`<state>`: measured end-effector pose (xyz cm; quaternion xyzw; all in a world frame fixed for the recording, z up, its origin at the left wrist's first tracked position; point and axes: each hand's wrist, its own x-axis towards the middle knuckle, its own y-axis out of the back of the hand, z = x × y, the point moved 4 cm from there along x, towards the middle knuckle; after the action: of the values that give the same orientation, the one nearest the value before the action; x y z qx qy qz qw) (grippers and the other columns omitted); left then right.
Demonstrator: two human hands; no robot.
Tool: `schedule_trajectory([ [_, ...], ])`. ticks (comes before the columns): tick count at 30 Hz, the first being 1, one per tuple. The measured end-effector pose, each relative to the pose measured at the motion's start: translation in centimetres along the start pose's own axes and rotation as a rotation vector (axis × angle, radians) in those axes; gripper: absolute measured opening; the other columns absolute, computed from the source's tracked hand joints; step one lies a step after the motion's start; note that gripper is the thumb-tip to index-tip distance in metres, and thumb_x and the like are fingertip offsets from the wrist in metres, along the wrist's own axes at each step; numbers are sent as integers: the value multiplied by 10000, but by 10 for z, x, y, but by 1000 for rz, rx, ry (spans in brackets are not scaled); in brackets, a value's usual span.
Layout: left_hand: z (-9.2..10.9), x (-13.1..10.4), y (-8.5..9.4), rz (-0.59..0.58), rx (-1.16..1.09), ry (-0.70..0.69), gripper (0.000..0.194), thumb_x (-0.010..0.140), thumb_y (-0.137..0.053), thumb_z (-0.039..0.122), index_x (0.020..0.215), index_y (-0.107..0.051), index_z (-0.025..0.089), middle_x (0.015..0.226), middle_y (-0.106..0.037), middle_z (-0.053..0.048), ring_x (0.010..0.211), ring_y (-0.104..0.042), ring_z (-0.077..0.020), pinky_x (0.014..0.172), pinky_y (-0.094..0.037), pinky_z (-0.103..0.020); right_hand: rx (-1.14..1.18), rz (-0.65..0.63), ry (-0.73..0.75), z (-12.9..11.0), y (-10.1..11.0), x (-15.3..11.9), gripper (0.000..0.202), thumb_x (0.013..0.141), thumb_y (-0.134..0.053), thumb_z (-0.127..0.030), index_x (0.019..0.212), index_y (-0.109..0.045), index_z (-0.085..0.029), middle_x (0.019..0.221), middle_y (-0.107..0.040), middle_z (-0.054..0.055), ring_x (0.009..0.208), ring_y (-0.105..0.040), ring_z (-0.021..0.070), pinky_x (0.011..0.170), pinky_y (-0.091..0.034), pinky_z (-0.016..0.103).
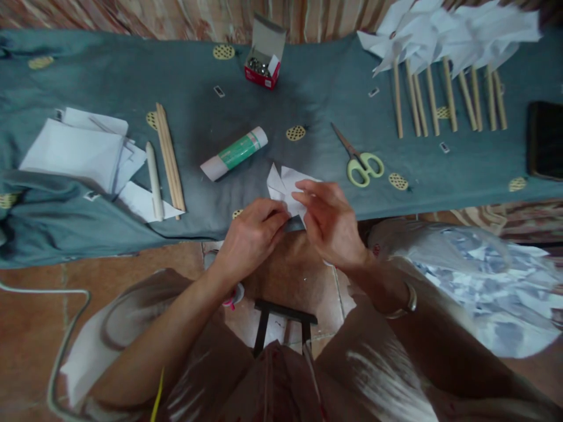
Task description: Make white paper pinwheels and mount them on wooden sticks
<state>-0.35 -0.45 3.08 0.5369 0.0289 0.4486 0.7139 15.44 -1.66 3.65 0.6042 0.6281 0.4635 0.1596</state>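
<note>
At the table's near edge, a white paper piece (288, 190) has cut, folded flaps, like a pinwheel being shaped. My left hand (255, 234) pinches its lower left part between thumb and fingers. Over its right side is my right hand (332, 223), fingers bent and a little apart, their tips at the paper; the thumb's contact is partly hidden. A green and white glue stick (240, 151) lies beyond my left hand. Light green-handled scissors (358, 161) lie beyond my right hand.
A red box of metal pins (263, 73) stands open at the back. White paper sheets (74, 149), a white pen (153, 181) and wooden sticks (169, 158) lie left. Several paper pinwheels (444, 35) lie back right, near a dark device (545, 140). A filled plastic bag (488, 287) sits below.
</note>
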Motion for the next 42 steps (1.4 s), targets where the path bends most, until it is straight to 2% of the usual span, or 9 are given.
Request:
schedule_trajectory([
  [6, -12, 5, 9, -23, 74, 37, 148, 943, -546, 141, 942, -694, 153, 951, -701, -76, 879, -641, -186, 763, -553, -309, -27, 18, -130, 24, 7, 3, 430, 842, -466, -106, 1192, -654, -269, 1273, -672, 71, 1204, -601, 286, 1075, -457, 531],
  [11, -25, 10, 14, -14, 66, 72, 151, 961, -536, 187, 964, -687, 177, 995, -699, -69, 930, -631, -201, 820, -542, -344, -44, 54, -98, 21, 6, 3, 392, 850, -465, -123, 1159, -667, -252, 1228, -700, 71, 1133, -640, 276, 1037, -501, 525],
  [15, -19, 10, 16, 5, 43, 68, 135, 965, -551, 224, 989, -677, 182, 1012, -697, -79, 929, -614, -214, 808, -511, -367, -66, 40, -94, 16, 6, 2, 361, 866, -456, -127, 1135, -679, -221, 1201, -710, 92, 1103, -650, 274, 1024, -512, 510],
  [19, -6, 9, 9, -53, 57, 31, 180, 938, -622, 339, 1028, -670, 191, 1047, -700, -82, 953, -599, -239, 779, -457, -387, -76, 9, -91, 13, 5, 1, 357, 860, -452, -116, 1115, -680, -217, 1190, -708, 93, 1086, -646, 275, 1019, -510, 508],
  [23, -2, 8, 3, -95, 102, -6, 130, 941, -618, 273, 1025, -678, 194, 1048, -710, -75, 955, -591, -242, 751, -410, -385, -85, 3, -80, 11, 5, 1, 351, 851, -458, -112, 1097, -677, -232, 1180, -706, 84, 1090, -646, 268, 1008, -519, 486],
  [31, 0, 10, 7, -35, 186, -72, 145, 966, -566, 212, 1000, -699, 166, 940, -727, -63, 848, -585, -211, 695, -381, -354, -73, -19, -42, 6, 9, 1, 323, 781, -566, -131, 1079, -689, -152, 1225, -694, 143, 1094, -642, 302, 985, -530, 493],
  [35, -1, 8, 10, -31, 212, -81, 123, 946, -581, 178, 978, -696, 150, 923, -730, -63, 837, -592, -212, 702, -400, -348, 1, -42, -68, 7, 13, 2, 298, 809, -555, -111, 1057, -697, -197, 1238, -691, 112, 1121, -632, 292, 1002, -514, 505],
  [42, -1, 4, 13, -53, 196, -70, 138, 947, -553, 149, 968, -690, 142, 943, -745, -72, 845, -620, -213, 713, -421, -352, 233, -71, -153, 14, 20, 7, 185, 816, -617, -99, 903, -720, -226, 1137, -730, 64, 1077, -665, 257, 990, -514, 487],
])
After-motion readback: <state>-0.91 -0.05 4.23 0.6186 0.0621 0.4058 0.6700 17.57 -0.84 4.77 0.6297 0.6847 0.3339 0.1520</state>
